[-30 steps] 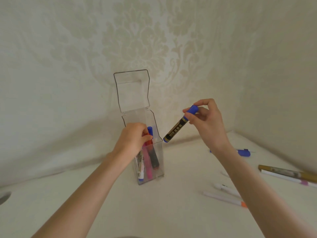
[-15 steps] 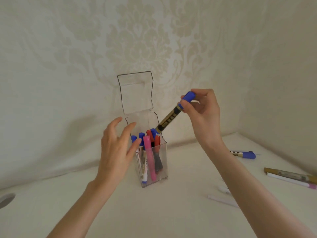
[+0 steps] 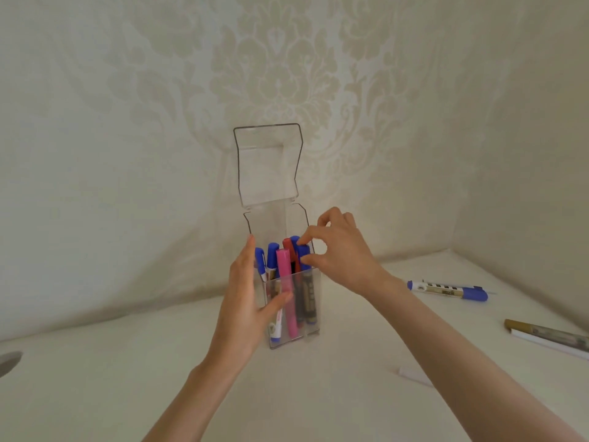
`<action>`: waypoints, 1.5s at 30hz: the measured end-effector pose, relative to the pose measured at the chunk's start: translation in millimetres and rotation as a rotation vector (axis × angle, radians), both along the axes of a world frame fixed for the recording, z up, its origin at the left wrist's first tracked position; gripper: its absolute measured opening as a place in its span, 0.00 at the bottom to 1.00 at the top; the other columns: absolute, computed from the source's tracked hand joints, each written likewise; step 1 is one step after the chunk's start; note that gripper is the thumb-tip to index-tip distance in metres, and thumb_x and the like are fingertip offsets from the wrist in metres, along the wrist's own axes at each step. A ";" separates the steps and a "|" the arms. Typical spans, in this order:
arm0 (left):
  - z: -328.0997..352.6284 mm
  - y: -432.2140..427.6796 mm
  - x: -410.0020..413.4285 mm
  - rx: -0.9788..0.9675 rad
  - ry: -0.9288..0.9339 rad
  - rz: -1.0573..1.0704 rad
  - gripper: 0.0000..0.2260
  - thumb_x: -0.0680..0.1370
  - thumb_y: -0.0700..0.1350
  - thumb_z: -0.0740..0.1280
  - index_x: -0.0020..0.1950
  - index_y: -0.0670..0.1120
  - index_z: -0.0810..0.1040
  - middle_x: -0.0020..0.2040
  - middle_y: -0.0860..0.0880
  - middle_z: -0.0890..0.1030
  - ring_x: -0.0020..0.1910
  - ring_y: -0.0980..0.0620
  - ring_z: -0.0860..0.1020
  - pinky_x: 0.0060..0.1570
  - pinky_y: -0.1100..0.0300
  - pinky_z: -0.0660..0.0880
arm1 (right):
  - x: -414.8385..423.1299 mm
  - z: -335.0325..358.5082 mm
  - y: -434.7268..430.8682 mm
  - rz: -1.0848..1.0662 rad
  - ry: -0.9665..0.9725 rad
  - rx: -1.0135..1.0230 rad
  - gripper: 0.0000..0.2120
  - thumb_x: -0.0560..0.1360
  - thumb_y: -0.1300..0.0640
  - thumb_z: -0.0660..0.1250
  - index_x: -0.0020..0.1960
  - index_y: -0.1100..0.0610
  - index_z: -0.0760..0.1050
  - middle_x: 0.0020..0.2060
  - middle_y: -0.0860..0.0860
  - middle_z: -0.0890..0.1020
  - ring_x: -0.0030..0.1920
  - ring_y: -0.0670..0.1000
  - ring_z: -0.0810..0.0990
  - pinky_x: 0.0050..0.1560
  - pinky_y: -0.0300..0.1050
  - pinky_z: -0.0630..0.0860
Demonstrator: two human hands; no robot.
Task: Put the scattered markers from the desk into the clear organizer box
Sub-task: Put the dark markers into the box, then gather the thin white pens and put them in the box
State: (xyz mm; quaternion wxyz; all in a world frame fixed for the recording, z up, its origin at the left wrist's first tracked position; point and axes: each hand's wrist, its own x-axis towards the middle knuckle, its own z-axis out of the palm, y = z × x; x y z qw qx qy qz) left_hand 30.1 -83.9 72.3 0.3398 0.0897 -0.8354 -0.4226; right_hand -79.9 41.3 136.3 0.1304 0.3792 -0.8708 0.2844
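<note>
The clear organizer box (image 3: 314, 317) stands upright on the desk, its hinged lid (image 3: 267, 164) open and pointing up. Inside stand several markers, among them a pink one (image 3: 284, 269) and blue-capped ones. My left hand (image 3: 245, 301) grips the box's left side, thumb on the front wall. My right hand (image 3: 338, 250) pinches the blue cap of a black-and-gold marker (image 3: 308, 298) that stands at the right inside the box.
A blue-capped marker (image 3: 446, 290) lies on the desk to the right. A gold marker (image 3: 548, 334) and a white one (image 3: 551, 346) lie at the right edge. Another white marker (image 3: 414, 375) shows beside my right forearm. Patterned walls enclose the desk corner. A grey object (image 3: 8, 362) sits at the left edge.
My right hand has lowered the blue-capped black-and-gold marker from above into the box. My left hand, open beside the box half a second ago, has closed on its left side.
</note>
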 end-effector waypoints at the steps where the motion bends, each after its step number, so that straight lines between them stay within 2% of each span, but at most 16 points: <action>1: -0.6 0.0 -0.1 -0.003 0.003 0.002 0.41 0.69 0.44 0.73 0.65 0.68 0.46 0.67 0.61 0.60 0.64 0.64 0.62 0.48 0.88 0.57 | -0.8 2.5 -1.9 -0.010 0.036 0.073 0.12 0.72 0.54 0.69 0.55 0.50 0.79 0.53 0.51 0.70 0.55 0.50 0.66 0.53 0.43 0.69; 4: -2.1 1.5 0.2 -0.013 0.010 -0.007 0.39 0.70 0.45 0.72 0.63 0.69 0.47 0.69 0.59 0.60 0.64 0.65 0.61 0.50 0.88 0.56 | -2.2 7.0 -6.8 -0.040 0.072 0.227 0.14 0.75 0.53 0.65 0.60 0.50 0.77 0.54 0.53 0.72 0.57 0.53 0.68 0.53 0.47 0.71; 9: -2.9 0.3 -0.2 0.010 0.012 -0.010 0.38 0.70 0.45 0.72 0.66 0.66 0.48 0.73 0.53 0.61 0.66 0.64 0.61 0.51 0.87 0.56 | -3.5 1.2 -13.3 -0.064 0.056 0.255 0.14 0.77 0.54 0.61 0.62 0.50 0.75 0.56 0.55 0.73 0.58 0.55 0.70 0.51 0.47 0.71; 11: 0.8 3.3 4.5 -0.005 -0.011 -0.002 0.39 0.70 0.46 0.72 0.70 0.61 0.48 0.75 0.50 0.59 0.70 0.60 0.60 0.59 0.81 0.56 | -2.3 2.2 -4.3 0.013 0.000 0.192 0.16 0.79 0.52 0.59 0.66 0.48 0.71 0.62 0.54 0.70 0.63 0.54 0.67 0.57 0.45 0.68; 13: 5.6 10.3 14.2 -0.131 0.022 0.060 0.37 0.70 0.47 0.71 0.73 0.53 0.52 0.74 0.45 0.59 0.73 0.52 0.59 0.67 0.67 0.57 | 3.0 11.0 19.2 0.130 -0.092 0.019 0.17 0.79 0.51 0.57 0.68 0.46 0.68 0.68 0.52 0.66 0.67 0.51 0.65 0.62 0.42 0.63; 15: 6.9 21.5 22.6 -0.293 0.159 0.056 0.30 0.71 0.46 0.70 0.70 0.47 0.61 0.69 0.46 0.64 0.68 0.51 0.65 0.66 0.64 0.62 | 7.3 20.0 57.3 0.147 -0.105 -0.135 0.16 0.79 0.54 0.59 0.67 0.48 0.70 0.65 0.51 0.68 0.61 0.49 0.70 0.60 0.35 0.64; 17: 4.4 39.8 24.5 -0.355 0.193 -0.067 0.21 0.72 0.44 0.69 0.63 0.46 0.68 0.58 0.52 0.71 0.56 0.55 0.72 0.56 0.65 0.69 | 5.9 18.2 107.1 0.067 -0.118 -0.128 0.13 0.78 0.57 0.61 0.61 0.50 0.75 0.58 0.51 0.75 0.52 0.48 0.75 0.50 0.25 0.65; 19: -3.3 64.3 15.1 -0.329 0.060 -0.298 0.13 0.73 0.45 0.69 0.56 0.48 0.73 0.49 0.56 0.73 0.46 0.58 0.74 0.47 0.64 0.71 | 5.3 4.1 158.8 -0.047 -0.187 0.048 0.10 0.77 0.58 0.63 0.57 0.52 0.78 0.52 0.51 0.80 0.49 0.50 0.78 0.44 0.26 0.67; 21: -18.5 92.0 -3.2 -0.381 -0.086 -0.482 0.09 0.73 0.48 0.68 0.52 0.49 0.76 0.48 0.57 0.74 0.47 0.60 0.74 0.49 0.62 0.73 | 7.8 -22.9 205.0 -0.167 -0.281 0.235 0.10 0.76 0.56 0.64 0.55 0.51 0.79 0.52 0.50 0.81 0.49 0.50 0.79 0.43 0.28 0.68; 25: -51.0 138.2 -34.9 -0.366 -0.286 -0.626 0.11 0.72 0.50 0.70 0.53 0.52 0.77 0.49 0.57 0.72 0.50 0.56 0.75 0.54 0.52 0.74 | 21.8 -68.7 262.6 -0.297 -0.461 0.243 0.11 0.74 0.53 0.67 0.56 0.50 0.77 0.54 0.49 0.80 0.50 0.47 0.77 0.47 0.33 0.69; 27: -60.1 151.3 -42.7 -0.339 -0.299 -0.639 0.11 0.71 0.49 0.70 0.53 0.50 0.77 0.49 0.56 0.71 0.50 0.54 0.75 0.54 0.52 0.73 | 27.1 -83.3 274.6 -0.310 -0.529 0.207 0.13 0.73 0.52 0.68 0.57 0.49 0.76 0.55 0.48 0.78 0.52 0.47 0.75 0.49 0.35 0.69; 30: -65.7 161.6 -49.4 -0.392 -0.274 -0.631 0.09 0.72 0.49 0.70 0.50 0.50 0.78 0.50 0.54 0.73 0.49 0.53 0.75 0.49 0.58 0.72 | 28.4 -95.1 279.9 -0.327 -0.543 0.078 0.10 0.71 0.52 0.70 0.51 0.47 0.75 0.52 0.48 0.77 0.51 0.49 0.74 0.49 0.38 0.69; 33: -66.0 164.1 -52.0 -0.443 -0.279 -0.615 0.06 0.73 0.49 0.68 0.48 0.50 0.79 0.48 0.53 0.76 0.48 0.53 0.74 0.47 0.61 0.69 | 27.1 -100.7 279.2 -0.326 -0.533 0.082 0.09 0.70 0.51 0.71 0.48 0.47 0.74 0.48 0.47 0.75 0.51 0.50 0.73 0.50 0.41 0.70; 36: -65.7 161.5 -52.3 -0.487 -0.271 -0.606 0.06 0.75 0.49 0.66 0.48 0.50 0.79 0.45 0.56 0.74 0.48 0.53 0.73 0.48 0.59 0.69 | 24.7 -108.8 274.6 -0.326 -0.473 0.126 0.09 0.70 0.51 0.71 0.48 0.45 0.74 0.45 0.45 0.72 0.49 0.49 0.70 0.45 0.34 0.66; 38: -65.6 159.1 -50.5 -0.510 -0.255 -0.610 0.06 0.75 0.49 0.65 0.48 0.49 0.78 0.44 0.57 0.73 0.47 0.54 0.73 0.47 0.58 0.69 | 23.0 -113.8 270.4 -0.327 -0.449 0.127 0.09 0.70 0.52 0.70 0.48 0.44 0.73 0.43 0.44 0.70 0.49 0.48 0.69 0.43 0.34 0.64; 45: -65.1 147.3 -44.4 -0.303 -0.229 -0.577 0.02 0.77 0.46 0.63 0.48 0.49 0.74 0.45 0.53 0.76 0.45 0.55 0.73 0.46 0.61 0.70 | 22.7 -110.5 263.2 -0.290 -0.486 0.137 0.06 0.74 0.53 0.66 0.49 0.48 0.70 0.46 0.46 0.72 0.47 0.46 0.69 0.41 0.33 0.65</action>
